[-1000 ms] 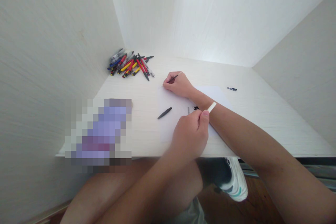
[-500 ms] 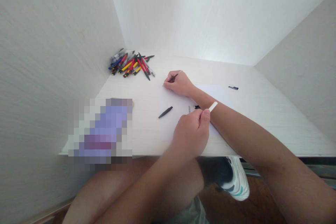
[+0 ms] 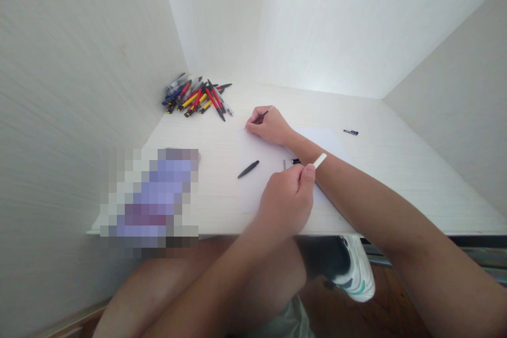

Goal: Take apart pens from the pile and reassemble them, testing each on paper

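Note:
My right hand (image 3: 265,124) pinches a thin dark pen refill (image 3: 260,116), its point down at the upper left edge of a white paper sheet (image 3: 253,193). Nearer to me, my left hand (image 3: 287,198) is closed around a white pen barrel (image 3: 320,160), whose end sticks out past the thumb. A black tapered pen part (image 3: 248,169) lies on the paper left of this hand. Just beyond the left hand are a small spring (image 3: 284,164) and a black piece (image 3: 295,160), partly covered by the hand and forearm.
Several pens (image 3: 198,96) in red, yellow, blue and clear are heaped at the back left against the wall. A black pen clip (image 3: 350,132) lies at the right. A pixelated phone-like object (image 3: 162,185) is at the left of the white table (image 3: 404,179), with walls around.
The view has shifted very slightly. Both hands keep their hold and stay almost in the same place.

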Available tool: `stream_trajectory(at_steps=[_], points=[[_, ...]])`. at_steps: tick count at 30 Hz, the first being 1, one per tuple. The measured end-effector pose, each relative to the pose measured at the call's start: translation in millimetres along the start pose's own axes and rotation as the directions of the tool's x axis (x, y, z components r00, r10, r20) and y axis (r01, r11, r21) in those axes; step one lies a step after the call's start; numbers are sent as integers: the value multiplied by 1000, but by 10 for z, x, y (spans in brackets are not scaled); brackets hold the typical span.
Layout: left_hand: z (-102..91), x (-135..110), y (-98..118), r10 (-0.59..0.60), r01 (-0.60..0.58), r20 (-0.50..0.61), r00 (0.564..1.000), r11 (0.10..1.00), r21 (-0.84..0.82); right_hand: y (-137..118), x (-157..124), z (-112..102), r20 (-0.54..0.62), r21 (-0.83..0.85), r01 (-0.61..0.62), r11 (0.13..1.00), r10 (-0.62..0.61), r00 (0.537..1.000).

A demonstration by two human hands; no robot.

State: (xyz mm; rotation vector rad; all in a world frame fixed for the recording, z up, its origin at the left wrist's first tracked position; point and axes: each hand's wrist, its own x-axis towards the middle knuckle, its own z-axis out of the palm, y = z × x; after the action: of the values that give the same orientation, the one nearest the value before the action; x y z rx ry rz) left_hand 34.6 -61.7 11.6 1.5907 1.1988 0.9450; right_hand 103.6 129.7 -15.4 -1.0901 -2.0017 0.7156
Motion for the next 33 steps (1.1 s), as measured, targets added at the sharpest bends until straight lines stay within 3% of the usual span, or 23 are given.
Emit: stream_trajectory(at_steps=[15,19,26,30,33], points=[[0,10,-17,13,-13,-1,1000,1000,-3,-15,17,-5,29,8,-16,1000,16,999],[4,11,-21,19,-19,-5,1000,1000,-24,29,25,-23,-12,165,-77,983,80,997],[-20,26,-32,14,-13,13,1000,996,-88,50,60,-39,-73,456,-151,877,206,976],[-62,75,-83,-2,10,38,999,974,-226,38,61,-49,-31,532,-200,823,255,966],[-134,107,-105,-85,124,107,991,888,-444,21,55,-54,4,591,-239,770,293,956]])
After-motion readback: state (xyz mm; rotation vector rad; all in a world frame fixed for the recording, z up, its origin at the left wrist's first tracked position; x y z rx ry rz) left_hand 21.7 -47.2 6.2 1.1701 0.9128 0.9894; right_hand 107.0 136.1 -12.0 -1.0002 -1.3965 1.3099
